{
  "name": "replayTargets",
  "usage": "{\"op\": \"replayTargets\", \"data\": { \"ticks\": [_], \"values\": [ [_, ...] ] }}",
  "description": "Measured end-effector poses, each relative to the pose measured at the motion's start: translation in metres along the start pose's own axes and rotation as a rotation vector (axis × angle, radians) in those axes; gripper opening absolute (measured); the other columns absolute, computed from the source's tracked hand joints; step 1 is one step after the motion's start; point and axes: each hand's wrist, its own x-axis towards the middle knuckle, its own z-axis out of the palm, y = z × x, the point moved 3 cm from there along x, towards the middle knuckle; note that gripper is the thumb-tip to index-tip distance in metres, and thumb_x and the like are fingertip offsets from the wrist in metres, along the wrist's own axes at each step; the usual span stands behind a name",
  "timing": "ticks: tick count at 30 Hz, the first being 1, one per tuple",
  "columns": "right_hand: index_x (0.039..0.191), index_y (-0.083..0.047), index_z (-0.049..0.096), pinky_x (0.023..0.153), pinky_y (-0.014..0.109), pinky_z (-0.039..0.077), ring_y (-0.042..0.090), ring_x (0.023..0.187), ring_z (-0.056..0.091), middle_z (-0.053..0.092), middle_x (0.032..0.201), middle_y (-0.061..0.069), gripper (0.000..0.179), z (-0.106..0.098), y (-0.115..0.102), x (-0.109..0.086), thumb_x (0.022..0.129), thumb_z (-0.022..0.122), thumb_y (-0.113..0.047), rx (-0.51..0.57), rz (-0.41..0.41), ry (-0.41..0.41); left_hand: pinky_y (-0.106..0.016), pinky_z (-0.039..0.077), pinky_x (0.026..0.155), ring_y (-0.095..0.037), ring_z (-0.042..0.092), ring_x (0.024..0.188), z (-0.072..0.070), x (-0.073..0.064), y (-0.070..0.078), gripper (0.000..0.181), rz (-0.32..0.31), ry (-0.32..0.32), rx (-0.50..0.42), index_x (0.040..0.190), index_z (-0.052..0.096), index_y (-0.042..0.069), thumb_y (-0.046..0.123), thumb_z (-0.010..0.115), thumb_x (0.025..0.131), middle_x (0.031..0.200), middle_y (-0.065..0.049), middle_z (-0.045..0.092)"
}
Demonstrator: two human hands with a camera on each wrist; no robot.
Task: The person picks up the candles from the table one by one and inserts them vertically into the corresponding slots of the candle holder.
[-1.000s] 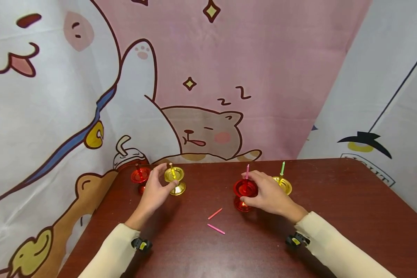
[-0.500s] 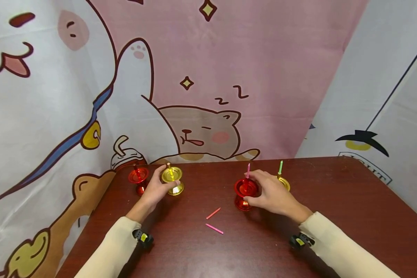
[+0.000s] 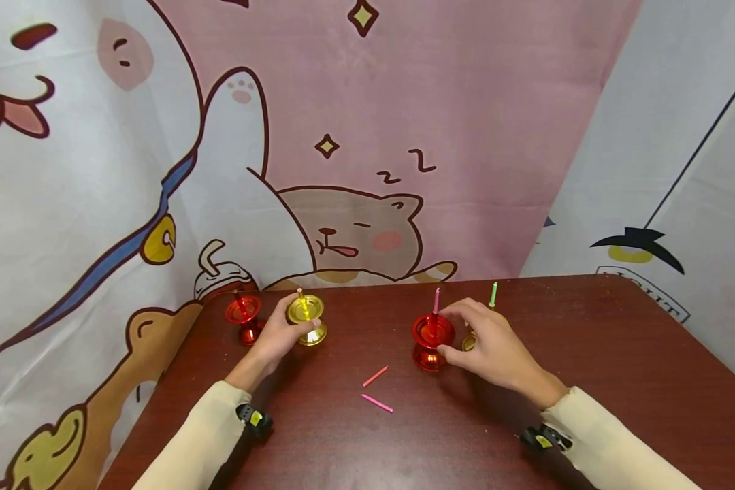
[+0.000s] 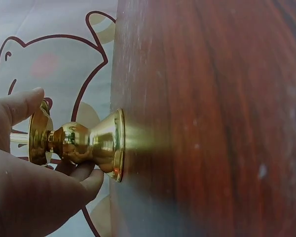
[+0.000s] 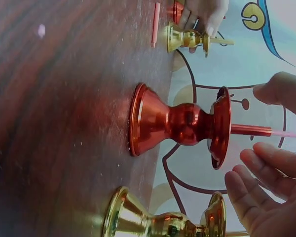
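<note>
My left hand [image 3: 273, 342] holds a gold candle holder [image 4: 75, 142] at the left back of the table, thumb at the dish rim and fingers curled behind the stem. A short candle [image 3: 301, 293] stands in it. My right hand [image 3: 493, 346] is spread beside a red candle holder [image 5: 186, 123], its fingers parted and apart from the metal in the right wrist view. A pink candle [image 3: 437, 301] stands upright in that red holder. Partly hidden behind the right hand is another gold candle holder [image 5: 170, 224] with a green candle [image 3: 493, 295].
A second red candle holder [image 3: 243, 310] with a candle stands left of my left hand. An orange-red candle [image 3: 376, 376] and a pink candle [image 3: 377, 403] lie on the dark wooden table [image 3: 367, 449]. A cartoon-printed cloth [image 3: 478, 136] hangs behind the table's back edge.
My right hand has let go of the red candle holder and drawn back a little to the right, covering more of the gold one. My left hand remains at its gold holder.
</note>
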Motion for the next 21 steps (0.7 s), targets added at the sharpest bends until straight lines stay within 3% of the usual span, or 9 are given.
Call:
{"op": "replayTargets", "data": {
  "ticks": [7, 13, 21],
  "values": [
    [0.108, -0.013, 0.073, 0.072, 0.033, 0.057, 0.008, 0.082, 0.060, 0.071, 0.101, -0.006, 0.035, 0.001, -0.010, -0.008, 0.080, 0.094, -0.012, 0.041, -0.031, 0.028, -0.061, 0.032, 0.126, -0.045, 0.045, 0.147, 0.008, -0.002, 0.002, 0.088, 0.003, -0.023, 0.005, 0.168, 0.028, 0.000, 0.010, 0.081, 0.099, 0.161, -0.029, 0.043],
    [0.102, -0.018, 0.072, 0.071, 0.032, 0.059, 0.013, 0.083, 0.063, 0.066, 0.093, -0.015, 0.030, 0.015, -0.020, -0.015, 0.081, 0.094, -0.012, 0.114, -0.096, -0.053, -0.062, 0.034, 0.126, -0.045, 0.047, 0.146, 0.016, -0.002, 0.003, 0.085, 0.020, -0.031, 0.008, 0.166, 0.031, -0.001, 0.010, 0.081, 0.098, 0.158, -0.030, 0.045],
    [0.105, -0.013, 0.075, 0.074, 0.029, 0.060, 0.007, 0.084, 0.067, 0.073, 0.094, -0.008, 0.027, 0.038, -0.035, -0.023, 0.084, 0.092, -0.013, 0.119, -0.219, -0.163, -0.061, 0.038, 0.124, -0.044, 0.049, 0.144, 0.031, -0.003, 0.006, 0.084, 0.017, -0.051, 0.029, 0.165, 0.034, 0.002, 0.011, 0.083, 0.097, 0.156, -0.027, 0.048]
  ]
}}
